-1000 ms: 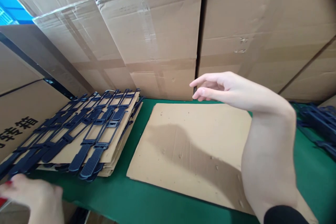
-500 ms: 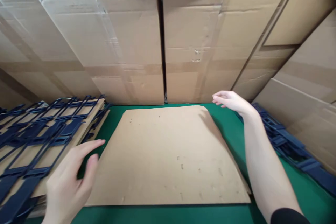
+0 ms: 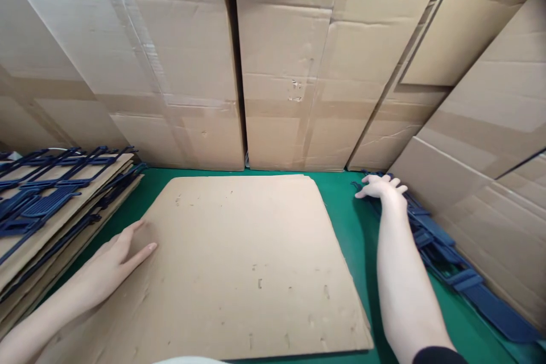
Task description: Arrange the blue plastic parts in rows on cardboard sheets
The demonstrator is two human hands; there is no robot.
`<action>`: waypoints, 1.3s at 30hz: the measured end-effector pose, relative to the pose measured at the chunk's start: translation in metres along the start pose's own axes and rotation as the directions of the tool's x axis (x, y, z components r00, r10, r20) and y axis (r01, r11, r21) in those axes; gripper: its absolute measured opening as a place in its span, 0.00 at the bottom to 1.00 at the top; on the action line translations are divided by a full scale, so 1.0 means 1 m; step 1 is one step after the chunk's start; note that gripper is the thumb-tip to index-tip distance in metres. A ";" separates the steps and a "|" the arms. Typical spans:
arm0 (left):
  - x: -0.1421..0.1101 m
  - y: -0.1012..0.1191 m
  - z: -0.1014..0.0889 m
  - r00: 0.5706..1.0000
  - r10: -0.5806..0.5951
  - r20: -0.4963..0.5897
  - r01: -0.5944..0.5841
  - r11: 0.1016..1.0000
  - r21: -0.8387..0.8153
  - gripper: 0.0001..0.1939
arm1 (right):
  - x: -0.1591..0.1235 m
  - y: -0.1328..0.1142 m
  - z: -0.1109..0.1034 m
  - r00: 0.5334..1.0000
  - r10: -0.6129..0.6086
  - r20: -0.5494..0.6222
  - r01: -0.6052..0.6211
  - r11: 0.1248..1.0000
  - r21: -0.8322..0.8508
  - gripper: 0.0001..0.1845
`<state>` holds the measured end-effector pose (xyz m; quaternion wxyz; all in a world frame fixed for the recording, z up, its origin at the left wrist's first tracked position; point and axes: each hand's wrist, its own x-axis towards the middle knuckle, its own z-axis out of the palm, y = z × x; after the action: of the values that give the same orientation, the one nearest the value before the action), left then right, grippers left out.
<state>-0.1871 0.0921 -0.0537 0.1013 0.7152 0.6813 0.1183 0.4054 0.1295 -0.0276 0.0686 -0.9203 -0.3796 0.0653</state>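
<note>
- My left hand (image 3: 113, 261) is open, with fingers on the left edge of the cardboard (image 3: 239, 239), maybe to steady it.
- The cardboard lies flat, central on the tabletop (image 3: 341, 199), which seems to give it full support.
- My right hand (image 3: 384, 186) is open, fingers spread, over the blue parts (image 3: 490, 296) near the far right corner; contact I cannot tell.
- More parts (image 3: 51, 199) lie on stacked sheets at left, probably layered for separation.

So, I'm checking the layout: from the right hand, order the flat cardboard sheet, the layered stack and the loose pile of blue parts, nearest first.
From the right hand:
1. Pile of blue parts, right side, at the fingers
2. Flat cardboard sheet, middle
3. Layered stack, far left
</note>
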 end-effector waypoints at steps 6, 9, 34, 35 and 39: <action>0.011 0.022 -0.013 0.993 0.119 -0.010 -0.118 0.986 0.115 0.40 | -0.002 -0.014 0.015 0.991 0.074 -0.111 -0.076 0.997 -0.015 0.15; 0.011 0.048 -0.014 0.962 0.275 -0.005 -0.272 0.955 0.123 0.38 | 0.000 -0.013 0.015 0.989 0.068 -0.134 -0.073 0.997 -0.031 0.16; 0.025 0.144 -0.042 0.742 0.670 0.031 -0.660 0.737 -0.146 0.31 | -0.110 -0.081 -0.082 0.448 -0.068 -0.892 0.876 0.233 0.422 0.12; 0.024 0.147 -0.040 0.761 0.648 -0.031 -0.640 0.743 -0.194 0.32 | -0.121 -0.093 -0.077 0.492 -0.092 -0.866 0.870 0.082 0.486 0.11; 0.018 0.158 -0.024 0.833 0.544 -0.099 -0.524 0.719 -0.456 0.41 | -0.160 -0.134 -0.043 0.705 -0.380 -0.599 0.503 -0.327 0.800 0.09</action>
<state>-0.0432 0.1020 0.0185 0.2455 0.8373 0.3952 0.2870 0.2084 0.1072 0.0485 0.7430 -0.3411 -0.5209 0.2454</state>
